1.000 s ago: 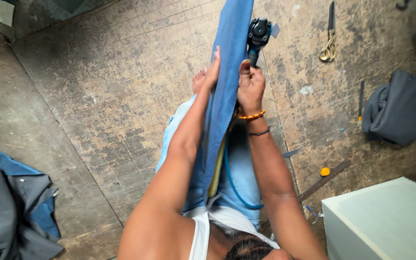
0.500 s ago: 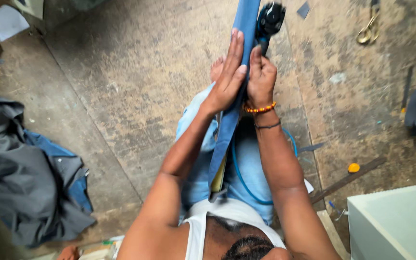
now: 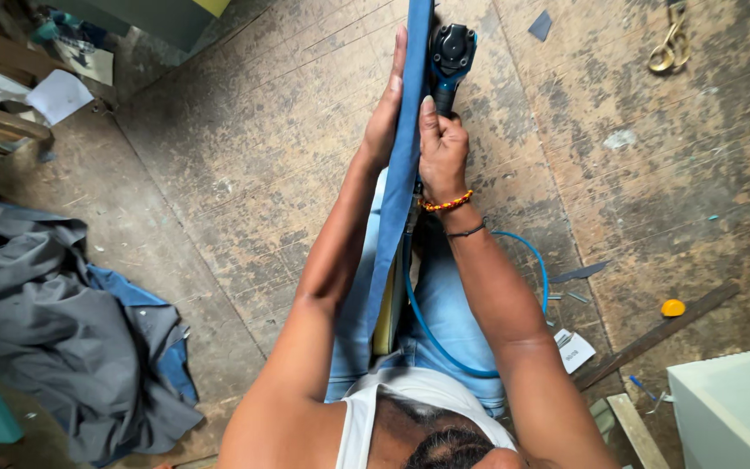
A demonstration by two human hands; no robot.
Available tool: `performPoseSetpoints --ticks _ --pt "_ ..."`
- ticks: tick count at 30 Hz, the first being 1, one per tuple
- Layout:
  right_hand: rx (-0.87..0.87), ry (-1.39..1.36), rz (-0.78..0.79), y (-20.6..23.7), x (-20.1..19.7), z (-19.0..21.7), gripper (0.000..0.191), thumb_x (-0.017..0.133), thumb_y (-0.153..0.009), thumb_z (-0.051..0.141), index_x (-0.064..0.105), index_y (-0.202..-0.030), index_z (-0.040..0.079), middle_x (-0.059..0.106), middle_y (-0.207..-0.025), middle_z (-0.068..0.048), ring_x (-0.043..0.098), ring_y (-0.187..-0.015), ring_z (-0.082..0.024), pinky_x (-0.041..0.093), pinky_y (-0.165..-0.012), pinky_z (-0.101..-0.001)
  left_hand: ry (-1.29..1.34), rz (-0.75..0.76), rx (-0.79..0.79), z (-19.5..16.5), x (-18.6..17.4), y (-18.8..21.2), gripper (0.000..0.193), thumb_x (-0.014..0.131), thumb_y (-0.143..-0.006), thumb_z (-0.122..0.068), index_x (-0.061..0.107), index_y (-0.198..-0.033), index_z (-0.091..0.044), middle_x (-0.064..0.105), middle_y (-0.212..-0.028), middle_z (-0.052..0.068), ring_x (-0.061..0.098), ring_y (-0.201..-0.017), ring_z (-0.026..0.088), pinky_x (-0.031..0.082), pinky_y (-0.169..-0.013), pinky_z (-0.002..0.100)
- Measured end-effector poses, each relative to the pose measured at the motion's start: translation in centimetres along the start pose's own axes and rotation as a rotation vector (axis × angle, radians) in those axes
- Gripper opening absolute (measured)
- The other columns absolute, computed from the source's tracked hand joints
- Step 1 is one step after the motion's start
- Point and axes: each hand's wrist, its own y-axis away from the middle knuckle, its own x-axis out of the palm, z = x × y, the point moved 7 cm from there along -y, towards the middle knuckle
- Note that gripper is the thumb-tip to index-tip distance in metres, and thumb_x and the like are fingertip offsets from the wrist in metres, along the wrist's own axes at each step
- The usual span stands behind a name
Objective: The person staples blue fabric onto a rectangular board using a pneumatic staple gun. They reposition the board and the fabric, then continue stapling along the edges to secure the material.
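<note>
Sliding further up the long blue fabric-covered strip since half a second ago, both hands now sitting higher along it. Working seated on the worn concrete floor, strip running from the lap in pale blue jeans out toward the top edge of view. Pressing the left hand flat and spread against the strip's left face, gripping nothing. Wrapping the right hand around the black and blue pneumatic tool, nose just beside the strip's right face. Probably best keeping the cloth taut under the flat palm and the tool square to the edge. Counting: one strip, one tool, one blue air hose, one grey and blue cloth heap, one pair of brass-handled scissors.
</note>
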Motion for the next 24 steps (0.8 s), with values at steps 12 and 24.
performPoseSetpoints --ticks 12,24 --pt "-0.045 -0.017 -0.021 0.3 0.5 -2.6 0.048 0.060 -0.110 0.031 0.059 -0.072 0.002 0.045 -0.064 0.008 0.035 -0.063 -0.004 0.031 -0.056 -0.0275 -0.588 0.096 -0.036 -3.5 0.0 3.5 0.065 0.040 -0.115 -0.020 0.012 -0.172 -0.009 -0.003 -0.175 0.013 -0.001 -0.166 0.025 0.007 -0.137 0.036" --pt "-0.401 0.530 0.125 -0.7 -0.5 2.7 0.035 0.078 -0.098 0.024 0.054 -0.118 0.008 0.068 -0.103 -0.010 0.064 -0.093 -0.032 0.048 -0.082 -0.0429 -1.168 0.055 -0.169 -6.3 -1.3 4.0 0.071 0.043 -0.112 -0.007 0.003 -0.171 -0.009 0.014 -0.176 0.023 0.018 -0.166 0.038 0.034 -0.134 0.042"
